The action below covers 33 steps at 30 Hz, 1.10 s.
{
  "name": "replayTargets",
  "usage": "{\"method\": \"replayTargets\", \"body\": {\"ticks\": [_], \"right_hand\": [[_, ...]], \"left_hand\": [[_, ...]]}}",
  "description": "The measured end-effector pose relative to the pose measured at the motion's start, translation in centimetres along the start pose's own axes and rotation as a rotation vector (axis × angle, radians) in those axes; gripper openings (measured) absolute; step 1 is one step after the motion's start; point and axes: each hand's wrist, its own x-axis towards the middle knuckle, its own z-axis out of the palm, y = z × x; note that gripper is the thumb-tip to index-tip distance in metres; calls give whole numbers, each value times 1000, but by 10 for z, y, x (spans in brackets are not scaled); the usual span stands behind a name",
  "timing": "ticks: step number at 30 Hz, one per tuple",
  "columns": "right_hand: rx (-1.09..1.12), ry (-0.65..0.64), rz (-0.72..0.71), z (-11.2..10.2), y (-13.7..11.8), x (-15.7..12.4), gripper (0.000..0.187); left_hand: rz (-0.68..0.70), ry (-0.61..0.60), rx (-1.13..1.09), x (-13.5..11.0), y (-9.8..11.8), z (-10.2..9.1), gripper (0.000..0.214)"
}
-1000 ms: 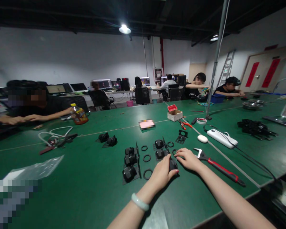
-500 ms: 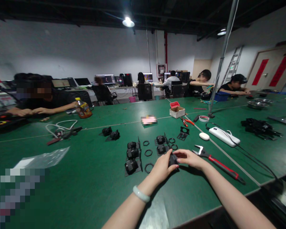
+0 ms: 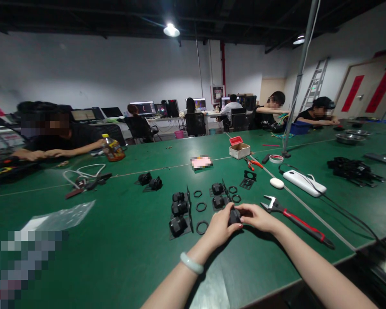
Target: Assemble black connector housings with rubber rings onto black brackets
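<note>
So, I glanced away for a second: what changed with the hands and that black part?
The right hand drew in from the side; it and the left hand now both pinch the small black part. The wrench, rings and other black parts stayed put.

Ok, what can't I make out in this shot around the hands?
Black part, head view: fingers of the left hand and right hand cover most of it.
Pink thing, head view: blurred out.
Near left corner of the table, head view: a pixelated patch hides it.
Black pile, far right, head view: too small to tell.
</note>
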Motion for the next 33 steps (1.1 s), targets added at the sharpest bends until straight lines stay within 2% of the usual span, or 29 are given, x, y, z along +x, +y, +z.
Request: {"method": "replayTargets", "body": {"ticks": [8,16,21,33], "right_hand": [[-50,19,-44,0,1,0,39],[23,-24,-20,-2,7,0,44],[91,-38,-12,-1,9,0,46],[-23,6,-14,-1,-1,1,40]], "left_hand": [[-10,-15,-1,-1,2,-3,60],[-52,-42,2,-1,8,-6,62],[-30,-30,11,-2,8,-5,62],[-53,-41,9,3,6,-3,57]]}}
